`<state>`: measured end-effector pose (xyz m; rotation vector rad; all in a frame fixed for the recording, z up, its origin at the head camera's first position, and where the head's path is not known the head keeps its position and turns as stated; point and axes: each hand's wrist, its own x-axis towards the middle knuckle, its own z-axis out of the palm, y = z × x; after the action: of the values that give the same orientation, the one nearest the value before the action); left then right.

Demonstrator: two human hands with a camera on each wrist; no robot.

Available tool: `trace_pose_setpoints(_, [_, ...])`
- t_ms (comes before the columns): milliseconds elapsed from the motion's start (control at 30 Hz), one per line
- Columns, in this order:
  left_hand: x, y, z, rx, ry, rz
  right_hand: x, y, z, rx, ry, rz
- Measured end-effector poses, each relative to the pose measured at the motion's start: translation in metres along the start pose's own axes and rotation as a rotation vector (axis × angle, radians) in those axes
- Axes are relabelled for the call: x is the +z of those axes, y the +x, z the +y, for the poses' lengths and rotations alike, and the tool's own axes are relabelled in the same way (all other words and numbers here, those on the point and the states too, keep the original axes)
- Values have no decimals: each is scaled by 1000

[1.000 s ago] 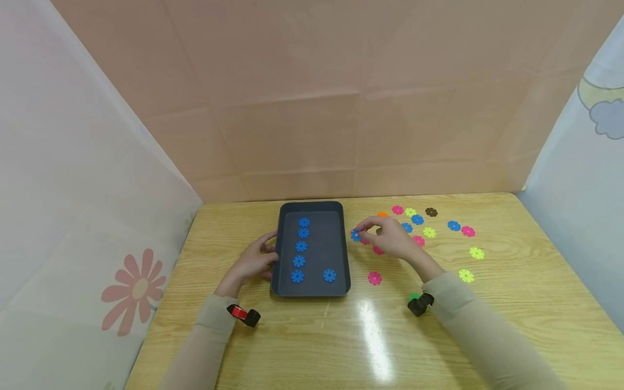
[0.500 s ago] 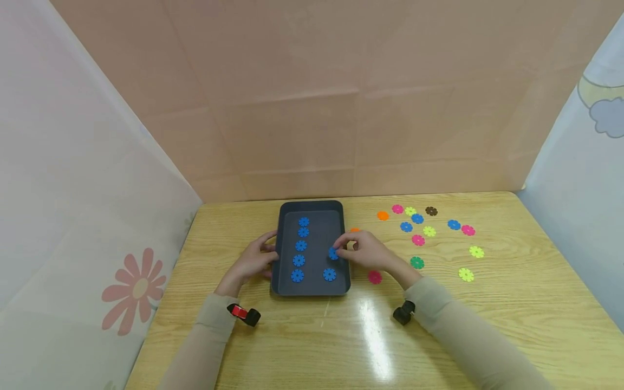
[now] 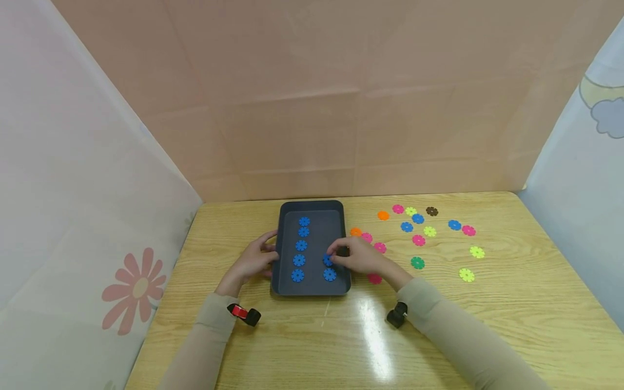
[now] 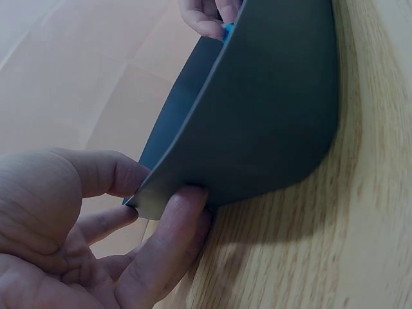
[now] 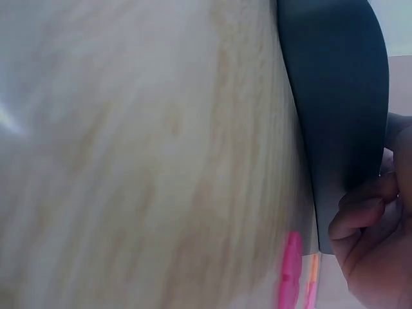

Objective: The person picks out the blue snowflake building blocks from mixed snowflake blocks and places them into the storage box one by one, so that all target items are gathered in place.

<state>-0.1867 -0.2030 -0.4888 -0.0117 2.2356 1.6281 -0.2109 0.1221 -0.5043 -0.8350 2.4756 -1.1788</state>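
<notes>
Tan cloth (image 3: 312,108) rises behind the wood-grained table (image 3: 292,346), beside a flower-printed sheet (image 3: 88,179).

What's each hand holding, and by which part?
Left hand: the gray tray, by its left rim. Right hand: a blue notched disc, seemingly pinched at the edge nearest that hand; exact contact is partly hidden.

My left arm (image 3: 201,341) and right arm (image 3: 468,336) extend forward from the near side. My left hand (image 3: 251,260), at left, pinches; my right hand (image 3: 362,255) pinches with thumb (image 3: 342,261) and index finger (image 3: 336,243).
</notes>
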Motion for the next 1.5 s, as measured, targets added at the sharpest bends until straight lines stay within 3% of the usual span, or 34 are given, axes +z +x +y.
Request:
trace_pose_setpoints(500, [1, 2, -1, -7, -1, 10, -2, 1, -4, 21, -127, 8])
trace_pose_setpoints(700, [1, 3, -3, 1, -1, 4, -5, -3, -3, -4, -80, 39])
trace_pose_setpoints(967, [1, 1, -1, -14, -12, 11, -16, -11, 1, 8, 63, 71])
trace_pose_setpoints(1267, [1, 1, -2, -10, -2, 17, -43, -22, 8, 44, 97, 173])
trace_pose_setpoints(1500, [1, 0, -3, -8, 1, 18, -67, -32, 23, 145, 64, 273])
